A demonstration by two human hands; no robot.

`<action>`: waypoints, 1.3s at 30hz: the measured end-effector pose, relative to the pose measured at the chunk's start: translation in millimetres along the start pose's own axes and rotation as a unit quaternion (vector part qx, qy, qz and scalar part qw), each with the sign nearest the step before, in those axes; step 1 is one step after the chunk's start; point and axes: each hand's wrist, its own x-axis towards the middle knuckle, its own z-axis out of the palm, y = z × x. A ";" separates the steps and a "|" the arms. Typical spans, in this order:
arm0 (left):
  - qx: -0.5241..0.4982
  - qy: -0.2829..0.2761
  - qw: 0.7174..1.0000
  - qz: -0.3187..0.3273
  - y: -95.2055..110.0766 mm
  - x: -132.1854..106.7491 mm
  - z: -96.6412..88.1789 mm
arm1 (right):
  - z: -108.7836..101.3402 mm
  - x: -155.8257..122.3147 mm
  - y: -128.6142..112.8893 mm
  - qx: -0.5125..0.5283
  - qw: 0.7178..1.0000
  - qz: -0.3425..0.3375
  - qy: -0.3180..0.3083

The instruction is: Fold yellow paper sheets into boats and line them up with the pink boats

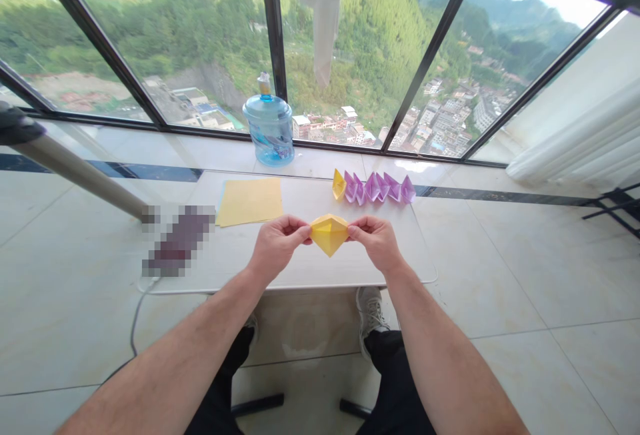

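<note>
Between my two hands a folded yellow paper boat (329, 235) is held over the front part of a low white table (310, 273). My left hand (281, 238) pinches its left tip between thumb and fingers. At the opposite tip, my right hand (374, 238) pinches the paper the same way. The boat's middle bulges apart, with a point facing down toward me. Behind the right hand stands a row of several purple folded paper boats (376, 188), with one yellow paper boat (339, 185) at its left end. A stack of yellow paper sheets (250, 201) lies beyond my left hand.
A blurred-out dark object (179, 241) with a cable (135, 318) lies on the table's left side. A blue water jug (270, 129) stands by the window behind the table. A slanted pole (85, 171) rises at the left. White curtains (580, 121) hang at the right.
</note>
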 end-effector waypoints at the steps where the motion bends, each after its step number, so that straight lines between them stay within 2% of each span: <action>1: 0.004 0.003 1.000 -0.003 -0.1 -0.1 0.8 | 0.9 -0.1 0.3 -0.004 1.000 -0.003 0.004; 9: 0.037 0.053 0.998 0.009 1.2 -3.3 9.5 | 14.9 -0.1 5.6 -0.044 0.995 -0.029 0.079; 17: 0.048 0.076 0.996 0.020 3.2 -3.7 11.9 | 17.9 -0.4 2.9 -0.074 0.994 -0.020 0.081; 22: 0.009 0.017 1.000 -0.008 6.7 -2.3 9.3 | 15.6 -1.7 3.7 -0.084 0.993 -0.013 0.079; 27: -0.017 -0.072 0.994 -0.085 5.5 -1.4 6.2 | 16.7 -4.1 6.4 -0.080 0.997 0.001 0.007; 33: -0.016 -0.113 0.991 -0.070 2.0 -0.6 4.9 | 20.7 -6.1 6.8 -0.019 0.996 0.040 -0.081; 39: 0.000 -0.123 0.991 -0.046 -4.1 -0.2 6.7 | 22.5 -6.0 5.0 -0.089 0.990 0.005 -0.114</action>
